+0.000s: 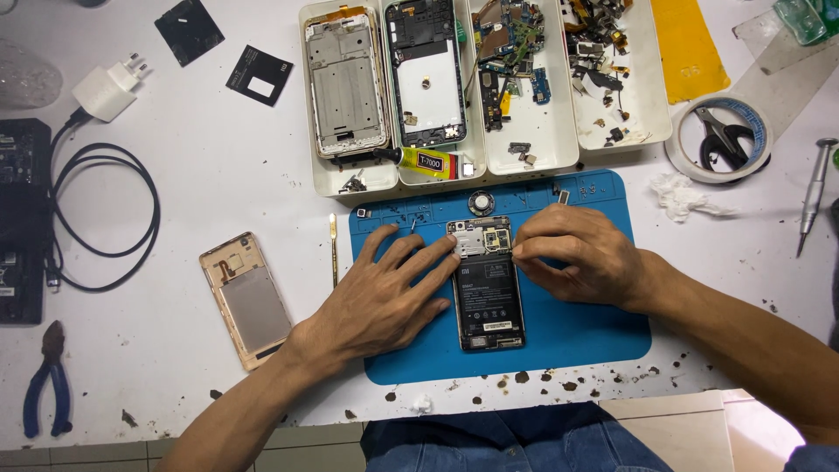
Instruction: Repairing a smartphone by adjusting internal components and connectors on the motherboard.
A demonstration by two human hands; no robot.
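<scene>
An opened smartphone (486, 284) with its black battery and circuit board exposed lies on a blue work mat (577, 328). My left hand (384, 293) rests flat on the mat, fingers spread, its fingertips touching the phone's left edge. My right hand (581, 253) is curled at the phone's upper right edge, fingertips pinched against the frame near the circuit board. Whether it holds a small part I cannot tell. A gold back cover (246, 299) lies left of the mat.
White trays (542, 149) at the back hold phone frames, a glue tube (424, 161) and several small parts. A thin spudger (333, 249), charger with cable (105, 188), blue pliers (48, 380), tape roll with scissors (721, 140) and screwdriver (813, 192) lie around.
</scene>
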